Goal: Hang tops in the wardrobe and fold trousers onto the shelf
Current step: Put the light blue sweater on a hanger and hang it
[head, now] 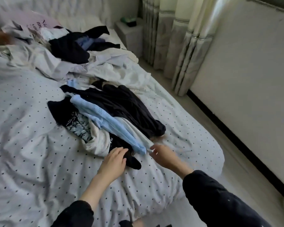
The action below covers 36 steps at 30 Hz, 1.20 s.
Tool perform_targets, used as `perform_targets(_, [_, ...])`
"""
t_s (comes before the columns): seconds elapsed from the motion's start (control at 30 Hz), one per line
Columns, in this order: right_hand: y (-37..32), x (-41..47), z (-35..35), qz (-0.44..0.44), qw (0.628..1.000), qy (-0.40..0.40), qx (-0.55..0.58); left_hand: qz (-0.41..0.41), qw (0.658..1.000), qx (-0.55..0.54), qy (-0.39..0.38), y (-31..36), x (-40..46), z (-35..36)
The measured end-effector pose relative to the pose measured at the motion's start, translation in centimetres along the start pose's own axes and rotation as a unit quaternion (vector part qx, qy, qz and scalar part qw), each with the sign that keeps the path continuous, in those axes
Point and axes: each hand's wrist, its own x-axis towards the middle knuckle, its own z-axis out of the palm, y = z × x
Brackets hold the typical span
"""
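Picking a garment looks to be the step in hand — left hand [116, 157] lies spread on the near clothes pile [105, 115] on the bed [31, 145]; right hand [161, 154], fingers loose, reaches its pale-blue garment [105, 118]. Next — a firm pinch and lift.

Clothes in two heaps on the bed [31, 161].
Near heap [115, 110] lies mid-bed; far heap [69, 46] behind it; nightstand [129, 36] beyond the bed's right edge, curtains [174, 46] right of that.

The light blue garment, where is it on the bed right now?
In the head view, the light blue garment lies across the near pile, between the black garment and the patterned one, its end by both hands.
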Motion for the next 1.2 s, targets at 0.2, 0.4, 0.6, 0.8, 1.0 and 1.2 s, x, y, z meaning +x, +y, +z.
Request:
perform_targets(0.2, [-3.7,6.8,4.2,0.045,0.996,-0.006,-0.072,-0.013,1.0,-0.001,0.0,-6.3,3.5,-1.1])
perform_targets(0.4, [-3.6,10.6,5.9,0.085,0.987,0.007,-0.135,0.02,0.999,-0.02,0.016,-8.4,5.5,-0.6])
perform_targets(0.6, [-4.2,9.9,2.9,0.068,0.985,0.02,0.16,0.069,0.994,-0.034,0.078,-8.0,7.9,-0.3])
perform_targets(0.8, [-5.0,5.7,-5.8,-0.008,0.964,0.084,0.253,0.205,0.962,-0.008,0.181,-3.1,11.4,-2.5])
perform_targets(1.0, [-4.5,0.9,-12.7,-0.056,0.951,0.188,0.24,0.251,0.926,-0.002,0.281,3.7,12.9,-9.3])
perform_targets(1.2, [-1.1,-7.4,-19.2,-0.085,0.884,0.344,0.305,0.38,0.871,-0.025,0.309,14.6,10.0,-13.9])
